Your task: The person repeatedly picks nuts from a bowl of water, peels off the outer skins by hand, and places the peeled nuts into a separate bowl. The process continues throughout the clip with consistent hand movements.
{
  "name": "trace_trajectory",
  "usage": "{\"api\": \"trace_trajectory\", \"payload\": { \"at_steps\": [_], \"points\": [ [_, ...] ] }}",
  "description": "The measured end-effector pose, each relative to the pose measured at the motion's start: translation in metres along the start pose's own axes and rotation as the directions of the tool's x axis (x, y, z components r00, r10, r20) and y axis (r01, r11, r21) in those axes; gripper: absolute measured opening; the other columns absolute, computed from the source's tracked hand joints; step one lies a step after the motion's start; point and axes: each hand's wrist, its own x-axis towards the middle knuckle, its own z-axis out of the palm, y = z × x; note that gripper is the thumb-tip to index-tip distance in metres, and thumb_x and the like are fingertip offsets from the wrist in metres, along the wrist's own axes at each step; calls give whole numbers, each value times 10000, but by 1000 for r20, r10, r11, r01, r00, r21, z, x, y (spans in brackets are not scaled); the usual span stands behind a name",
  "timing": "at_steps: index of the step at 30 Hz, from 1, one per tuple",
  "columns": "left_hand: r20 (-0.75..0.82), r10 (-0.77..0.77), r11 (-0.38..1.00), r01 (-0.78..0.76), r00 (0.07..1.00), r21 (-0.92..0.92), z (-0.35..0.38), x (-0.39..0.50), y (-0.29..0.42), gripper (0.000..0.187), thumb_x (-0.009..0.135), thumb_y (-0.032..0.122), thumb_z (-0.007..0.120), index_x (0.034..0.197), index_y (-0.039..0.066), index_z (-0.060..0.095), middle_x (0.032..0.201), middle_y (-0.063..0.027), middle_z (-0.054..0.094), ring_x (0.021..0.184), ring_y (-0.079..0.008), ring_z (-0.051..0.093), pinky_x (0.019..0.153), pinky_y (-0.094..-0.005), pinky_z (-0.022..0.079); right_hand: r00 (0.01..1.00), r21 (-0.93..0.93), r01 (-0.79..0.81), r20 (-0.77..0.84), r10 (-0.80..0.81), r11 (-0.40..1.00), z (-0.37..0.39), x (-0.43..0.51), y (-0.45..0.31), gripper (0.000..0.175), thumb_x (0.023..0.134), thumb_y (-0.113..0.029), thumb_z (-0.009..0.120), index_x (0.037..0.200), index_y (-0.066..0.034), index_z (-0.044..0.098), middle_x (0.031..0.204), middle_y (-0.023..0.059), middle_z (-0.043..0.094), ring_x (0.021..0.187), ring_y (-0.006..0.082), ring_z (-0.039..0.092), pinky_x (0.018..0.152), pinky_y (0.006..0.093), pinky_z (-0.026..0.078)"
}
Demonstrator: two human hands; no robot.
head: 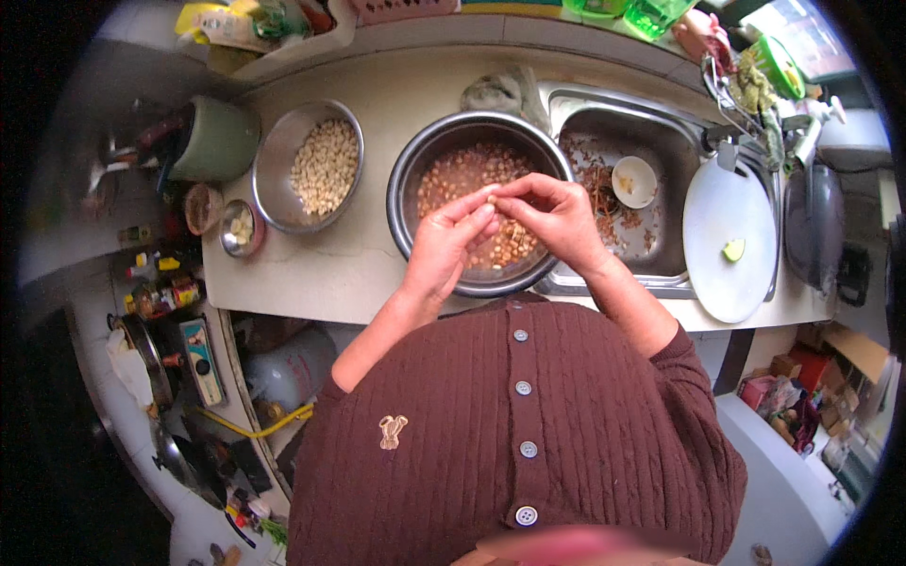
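Note:
Over a large dark-rimmed metal basin (414,233), my left hand (453,237) and my right hand (555,216) meet at the fingertips. A small pale peanut kernel (491,201) is pinched between them, held by both thumbs and forefingers. Below, the basin holds water with many reddish-brown peanuts (467,166) and some pale ones in it. To the left, a steel bowl (272,166) contains a heap of pale peeled peanuts (325,166). Beside that bowl stands a small metal bowl (225,237) with pale pieces, possibly garlic.
At right, the steel sink (665,244) holds brown skins and a small white bowl (634,182). A white oval cutting board (715,205) lies across its right side, with a green-edged wedge (734,249) on it. A grey-green container (223,138) stands at left. A wet cloth (495,92) lies behind the basin.

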Motion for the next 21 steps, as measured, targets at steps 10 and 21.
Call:
{"api": "trace_trajectory", "payload": {
  "at_steps": [10,21],
  "points": [
    [-68,116,982,-104,991,155,4,-3,-3,312,912,65,627,1219,12,616,1138,-80,645,935,-98,619,830,-219,526,991,76,-132,-24,134,988,5,0,4,109,831,-78,710,906,-1,693,853,41,701,804,62,632,717,222,522],
    [-45,111,989,-105,993,106,10,-2,-7,308,911,62,627,1217,28,618,1095,-55,659,946,-98,628,837,-221,529,981,212,-191,-3,196,959,0,-1,2,128,847,-69,705,943,7,668,892,58,690,802,91,643,734,235,534]
  ]
}}
